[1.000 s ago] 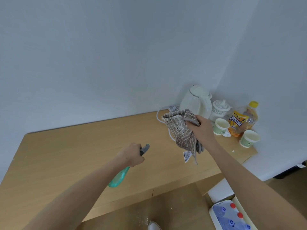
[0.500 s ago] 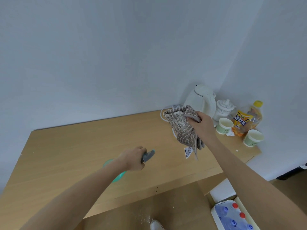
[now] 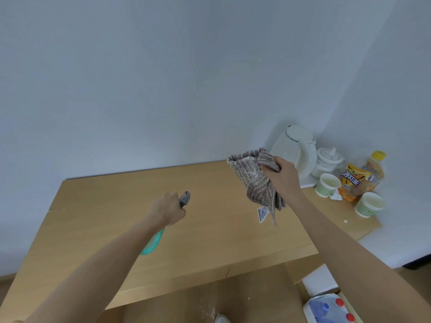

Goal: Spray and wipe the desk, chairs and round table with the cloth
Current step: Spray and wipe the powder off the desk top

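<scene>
A light wooden desk (image 3: 98,213) stands against the white wall. My left hand (image 3: 169,209) grips a teal spray bottle (image 3: 152,242) with a grey nozzle (image 3: 185,198), held above the desk's middle with the nozzle pointing away from me. My right hand (image 3: 283,179) grips a striped grey-brown cloth (image 3: 253,176) in the air above the desk's right half. The cloth hangs down in folds, with a white label at its lower edge.
In the desk's back right corner stand a white kettle (image 3: 295,151), a white lidded pot (image 3: 328,159), two paper cups (image 3: 327,184) (image 3: 370,203) and an orange drink bottle (image 3: 363,176). A pack of water bottles (image 3: 331,310) lies on the floor at the lower right.
The spray bottle has swung in my left hand, its teal body tipping sideways and back down. My right hand with the cloth has hardly moved over the desk. The camera has shifted a little.
</scene>
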Demonstrator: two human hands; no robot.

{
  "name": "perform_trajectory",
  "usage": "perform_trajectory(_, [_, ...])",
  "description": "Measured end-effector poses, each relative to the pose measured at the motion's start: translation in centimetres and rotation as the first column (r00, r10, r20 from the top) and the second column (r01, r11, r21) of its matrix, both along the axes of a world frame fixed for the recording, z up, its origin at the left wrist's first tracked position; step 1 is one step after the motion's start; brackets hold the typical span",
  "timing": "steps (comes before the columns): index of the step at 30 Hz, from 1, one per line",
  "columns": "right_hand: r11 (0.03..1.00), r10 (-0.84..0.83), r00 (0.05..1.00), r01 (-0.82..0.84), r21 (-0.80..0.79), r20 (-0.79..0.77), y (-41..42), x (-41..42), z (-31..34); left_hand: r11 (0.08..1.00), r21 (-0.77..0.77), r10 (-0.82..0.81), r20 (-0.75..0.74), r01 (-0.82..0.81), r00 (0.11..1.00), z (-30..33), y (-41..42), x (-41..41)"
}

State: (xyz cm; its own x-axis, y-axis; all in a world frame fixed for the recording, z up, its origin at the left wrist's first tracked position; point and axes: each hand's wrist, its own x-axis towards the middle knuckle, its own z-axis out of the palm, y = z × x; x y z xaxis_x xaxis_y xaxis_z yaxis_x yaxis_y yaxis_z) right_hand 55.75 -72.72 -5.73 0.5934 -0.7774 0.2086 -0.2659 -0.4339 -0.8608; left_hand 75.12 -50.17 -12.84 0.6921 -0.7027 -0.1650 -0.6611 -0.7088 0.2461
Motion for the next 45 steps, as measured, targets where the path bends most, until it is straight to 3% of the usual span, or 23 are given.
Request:
perform_trajectory(7, [0.999, -0.016, 1.0, 0.016, -0.036, -0.009, 0.5, 0.2, 0.6, 0.985, 0.032, -0.169, -0.016, 0.169, 0.986, -0.6, 1.3, -1.3])
perform_trajectory(12, [0.999, -0.016, 1.0, 0.016, -0.04, -0.008, 1.6, -0.2, 0.5, 0.919, 0.202, -0.338, -0.039, 0.338, 0.94, -2.3, 3.2, -4.3])
perform_trajectory(19, [0.998, -0.033, 0.999, 0.032, -0.049, -0.033, 3.7, -0.6, -0.2, 0.893, 0.247, -0.36, -0.108, 0.376, 0.927, -4.2, 5.8, -7.1])
perform_trajectory(23, [0.998, -0.035, 0.999, 0.033, -0.047, -0.037, 4.8, -0.5, -0.5, 0.912, 0.227, -0.313, -0.152, 0.342, 0.937, -5.0, 7.4, -6.9])
perform_trajectory(32, [0.999, 0.012, 1.0, -0.013, -0.045, -0.022, 7.8, 1.3, -0.4, 0.994, 0.096, -0.047, -0.096, 0.056, 0.994, -2.0, 10.4, 0.6])
perform_trajectory(39, [0.997, 0.057, 0.996, -0.061, -0.053, -0.073, 9.0, 3.2, -0.8, 0.991, 0.054, 0.123, -0.015, -0.122, 0.992, 0.8, 11.3, 4.0])
perform_trajectory(45, [0.993, 0.098, 0.993, -0.101, -0.053, -0.063, 10.1, 3.9, 0.0, 0.987, -0.001, 0.158, 0.012, -0.158, 0.987, 0.9, 11.4, 4.0])
